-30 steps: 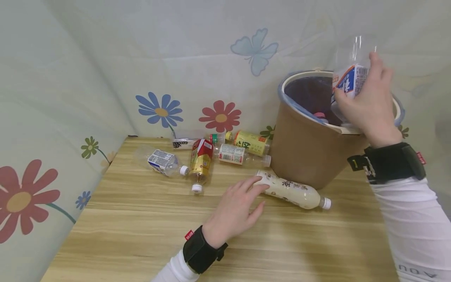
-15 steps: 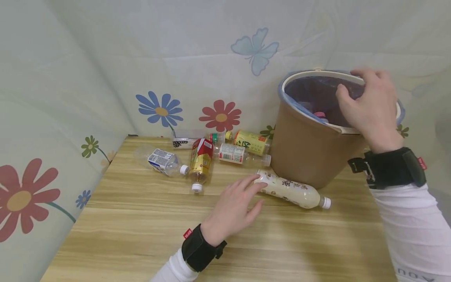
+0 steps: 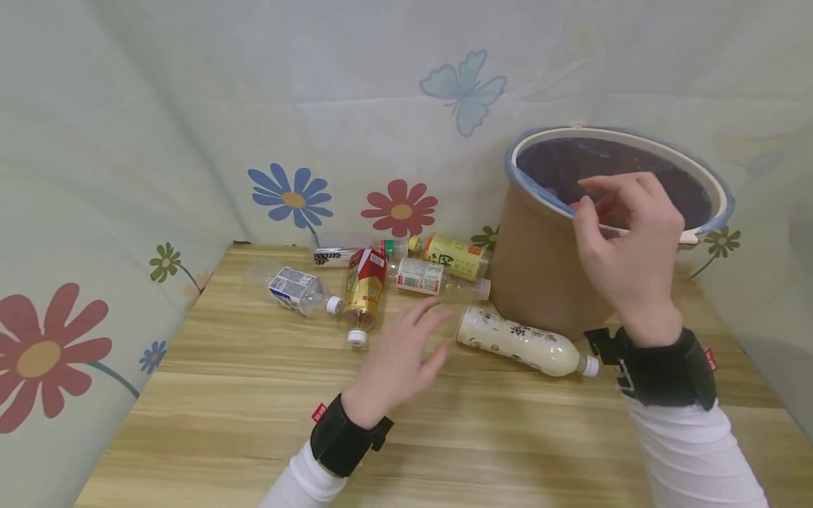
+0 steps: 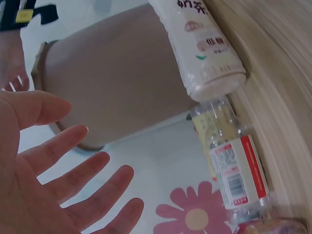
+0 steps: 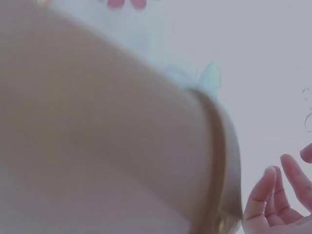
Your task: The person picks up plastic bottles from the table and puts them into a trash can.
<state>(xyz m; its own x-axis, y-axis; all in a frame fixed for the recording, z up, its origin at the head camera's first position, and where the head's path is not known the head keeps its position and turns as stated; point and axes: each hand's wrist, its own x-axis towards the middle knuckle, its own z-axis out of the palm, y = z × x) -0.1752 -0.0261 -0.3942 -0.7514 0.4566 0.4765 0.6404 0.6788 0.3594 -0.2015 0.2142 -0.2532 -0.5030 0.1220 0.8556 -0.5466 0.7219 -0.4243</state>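
My left hand hovers over the table with its fingers spread, holding nothing. Just right of it lies a cream-coloured milk tea bottle with a white cap, on its side against the bin's foot. In the left wrist view, the milk tea bottle is apart from the fingers. My right hand is in front of the rim of the brown bin, its fingers loosely bent and nothing in them. The bin has a dark liner, and a pink cap shows inside, partly behind the right hand.
Left of the bin lie a clear bottle with a white-and-red label, a yellow-labelled bottle, a red-and-gold tea bottle and a clear blue-and-white-labelled bottle. A flower-printed curtain hangs behind the table.
The right hand let go of a clear bottle in the bin, then came out over the rim toward me. The left hand drew back left from the milk tea bottle's end.
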